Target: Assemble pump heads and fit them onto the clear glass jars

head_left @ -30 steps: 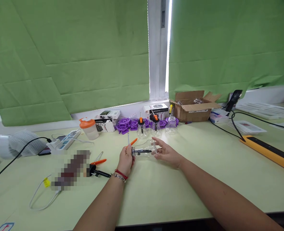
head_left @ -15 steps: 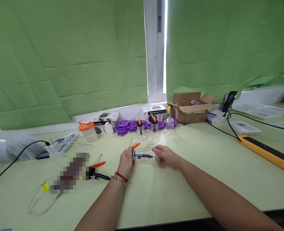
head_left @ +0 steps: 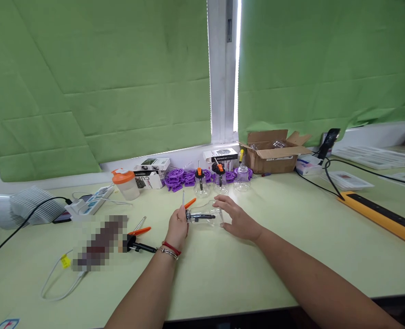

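A clear bottle lies on its side in the air between my hands, with a black tube inside it. My left hand is closed around the black dispenser top at the bottle's neck; a thin metal spout and an orange lever stick out above. My right hand spans the bottle's wide base, thumb below and fingers above. Left of my left wrist, a second dispenser top with an orange lever, metal spout and black tube lies on the table.
Behind, clear bottles with orange-lever tops stand before purple plastic parts. An open cardboard box is at back right. An orange-lidded cup and a power strip stand left; a yellow bar lies right.
The bottle and both hands have shifted slightly left. My right hand's fingers have spread wider around the base, where they were bunched before.
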Available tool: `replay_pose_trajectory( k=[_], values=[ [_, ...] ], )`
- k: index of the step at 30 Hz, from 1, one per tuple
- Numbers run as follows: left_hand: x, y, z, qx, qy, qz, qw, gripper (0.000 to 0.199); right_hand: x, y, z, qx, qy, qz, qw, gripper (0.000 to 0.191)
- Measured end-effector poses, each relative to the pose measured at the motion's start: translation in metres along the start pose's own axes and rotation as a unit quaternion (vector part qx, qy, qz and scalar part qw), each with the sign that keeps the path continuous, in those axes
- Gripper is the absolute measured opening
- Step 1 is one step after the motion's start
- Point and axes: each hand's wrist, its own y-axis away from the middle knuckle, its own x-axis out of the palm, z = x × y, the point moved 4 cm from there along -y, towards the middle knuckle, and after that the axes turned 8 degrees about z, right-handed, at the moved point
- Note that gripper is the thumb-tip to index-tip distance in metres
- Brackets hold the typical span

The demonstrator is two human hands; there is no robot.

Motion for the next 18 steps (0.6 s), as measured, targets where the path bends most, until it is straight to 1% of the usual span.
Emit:
replay_pose_trajectory(
  k=[3, 5, 8, 15, 18],
  values=[
    [0.001, 0.002, 0.0, -0.042, 0.033, -0.005, 0.999, 0.044, 0.0, -0.002, 0.007, -0.019, 0.055, -0.005, 0.998, 0.057],
    [0.001, 0.004, -0.001, -0.053, 0.051, -0.003, 0.997, 0.043, 0.001, -0.002, 0.01, -0.025, 0.063, -0.005, 0.998, 0.058],
    [0.001, 0.005, -0.003, -0.066, 0.07, 0.002, 0.995, 0.041, 0.001, -0.001, 0.008, -0.007, 0.025, 0.003, 1.0, 0.062],
    [0.002, 0.006, -0.005, -0.051, 0.074, 0.011, 0.996, 0.04, 0.003, 0.001, -0.007, 0.025, -0.074, 0.009, 0.997, 0.074],
    [0.002, 0.004, -0.003, -0.049, 0.061, 0.019, 0.997, 0.042, 0.004, 0.003, -0.014, 0.069, -0.118, 0.023, 0.99, 0.081]
  ],
)
